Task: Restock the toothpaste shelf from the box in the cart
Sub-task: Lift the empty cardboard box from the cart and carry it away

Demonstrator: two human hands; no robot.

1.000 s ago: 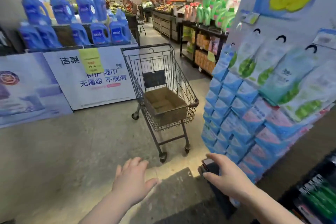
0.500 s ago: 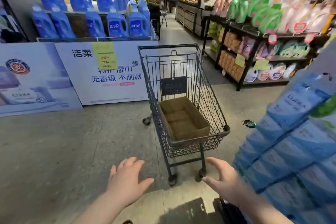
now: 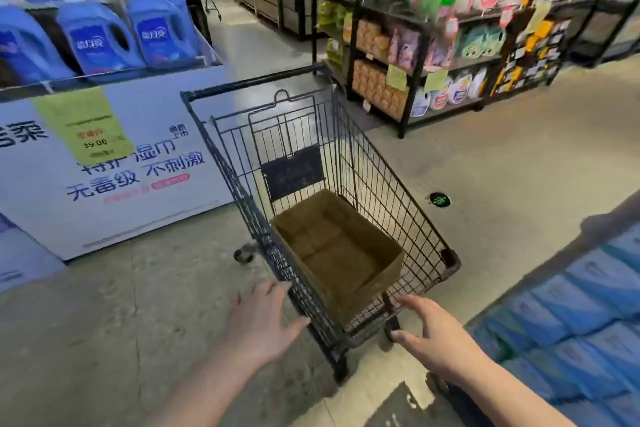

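Observation:
A dark wire shopping cart [image 3: 377,184] stands on the concrete floor right in front of me, its handle at the far end. An open brown cardboard box [image 3: 332,253] lies in its basket, and the inside that shows holds nothing. My left hand [image 3: 259,322] hovers with spread fingers by the cart's near left corner, holding nothing. My right hand [image 3: 433,340] reaches with straight fingers at the near right corner, beside a wheel. No toothpaste shelf is in view.
A display stand [image 3: 114,163] with blue detergent jugs [image 3: 97,38] is at the left. Stacked blue packs [image 3: 571,322] crowd the right foreground. Black shelving [image 3: 415,55] with bottles and bags stands behind the cart. An aisle runs back between them.
The cart has come much nearer and now fills the centre. Both hands have reached forward to its near end. The view has swung right, away from the hanging packs.

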